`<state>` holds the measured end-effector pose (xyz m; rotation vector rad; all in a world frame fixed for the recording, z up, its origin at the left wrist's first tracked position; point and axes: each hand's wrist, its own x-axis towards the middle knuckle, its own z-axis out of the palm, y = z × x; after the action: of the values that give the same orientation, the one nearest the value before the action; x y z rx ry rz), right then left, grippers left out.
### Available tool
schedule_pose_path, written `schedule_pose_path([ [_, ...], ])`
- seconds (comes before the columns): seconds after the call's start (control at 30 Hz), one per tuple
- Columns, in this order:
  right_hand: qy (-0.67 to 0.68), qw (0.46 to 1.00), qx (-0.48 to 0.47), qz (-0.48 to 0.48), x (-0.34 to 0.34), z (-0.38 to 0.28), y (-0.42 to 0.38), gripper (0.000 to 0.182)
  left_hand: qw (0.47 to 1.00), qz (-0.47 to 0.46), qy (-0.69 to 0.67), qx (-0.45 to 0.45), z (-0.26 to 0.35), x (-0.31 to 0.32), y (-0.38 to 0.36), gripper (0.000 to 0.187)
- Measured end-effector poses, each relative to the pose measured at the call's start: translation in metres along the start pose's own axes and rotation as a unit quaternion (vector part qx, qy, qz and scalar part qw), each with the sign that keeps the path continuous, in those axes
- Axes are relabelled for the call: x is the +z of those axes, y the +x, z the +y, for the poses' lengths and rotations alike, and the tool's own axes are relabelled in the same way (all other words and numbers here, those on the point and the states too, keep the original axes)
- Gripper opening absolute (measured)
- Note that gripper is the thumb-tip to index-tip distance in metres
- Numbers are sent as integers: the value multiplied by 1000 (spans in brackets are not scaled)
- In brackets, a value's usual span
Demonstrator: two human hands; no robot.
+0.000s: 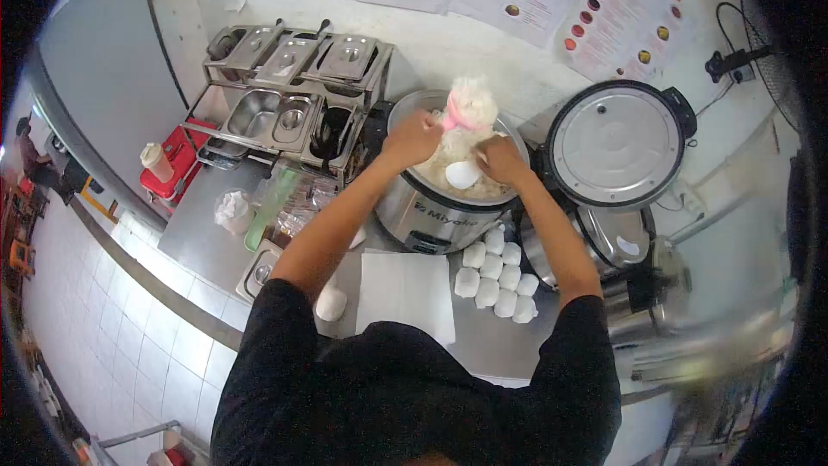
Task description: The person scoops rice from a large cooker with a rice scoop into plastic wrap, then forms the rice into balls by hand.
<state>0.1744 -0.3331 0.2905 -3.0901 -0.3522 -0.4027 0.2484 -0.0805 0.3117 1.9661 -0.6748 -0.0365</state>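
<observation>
A large steel rice cooker (431,212) stands open in front of me, with white rice (429,158) inside. My left hand (414,139) is closed at the left of the pot, on a pink scoop (452,113) heaped with rice (472,102). Over the pot's right side, my right hand (503,160) is closed around the end of a white rounded scoop (462,174), which rests low against the rice. The fingers partly hide both handles.
White wrapped bundles (492,267) are grouped right of a white paper stack (405,293); another bundle (330,302) lies left. A steel rack of lidded pans (289,58) stands at back left. The cooker's raised round lid (616,145) is right.
</observation>
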Motion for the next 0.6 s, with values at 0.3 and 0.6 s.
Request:
schedule_pose_path([
  [0.3, -65, 997, 43, 23, -14, 41, -21, 29, 962, -200, -137, -126, -57, -40, -61, 42],
  [0.6, -1, 980, 194, -33, -18, -57, -4, 53, 988, -93, 53, 107, -70, -15, -45, 37],
])
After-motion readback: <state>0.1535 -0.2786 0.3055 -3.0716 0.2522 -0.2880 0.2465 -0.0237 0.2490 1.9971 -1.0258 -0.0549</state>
